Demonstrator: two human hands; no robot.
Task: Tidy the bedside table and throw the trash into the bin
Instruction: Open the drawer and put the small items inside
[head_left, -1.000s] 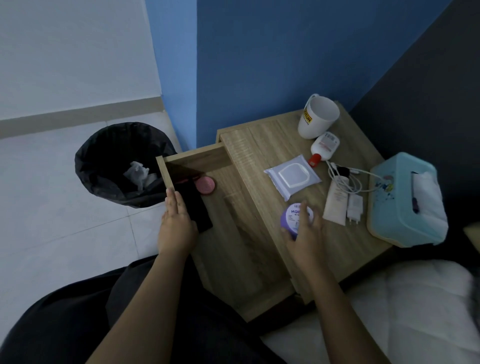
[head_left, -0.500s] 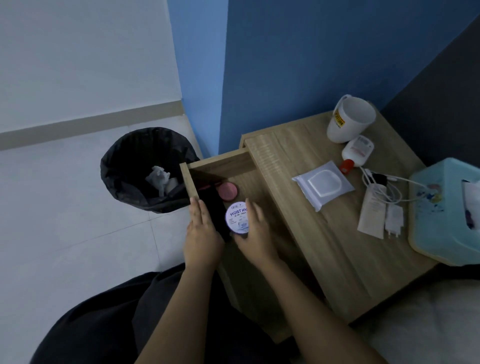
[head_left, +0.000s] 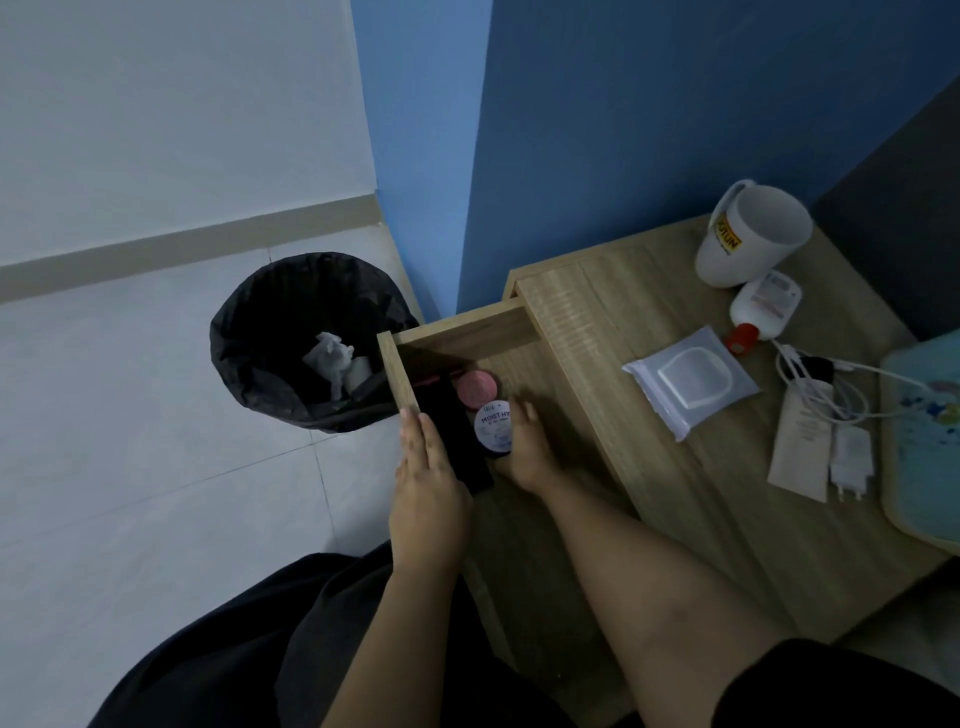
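Bedside scene, left to right. A bin with a black liner stands on the floor just beside the open drawer and holds a crumpled tissue. The left hand lies flat, fingers straight, grasping nothing, on the drawer's front wall and a dark case. The right hand curls round a jar low inside the drawer, next to a pink tin. Likely hazards: a jar let go half on the case could settle tilted or roll, and fingers left over the front wall could be caught when the drawer shuts. The trailing cable could drag its charger off if snagged. The counter is pale wood-grain and carries a wipes pack, mug, bottle, tube and, cut off at the right edge, a tissue box. A blue wall rises behind; the floor is pale tile; the light is dim.
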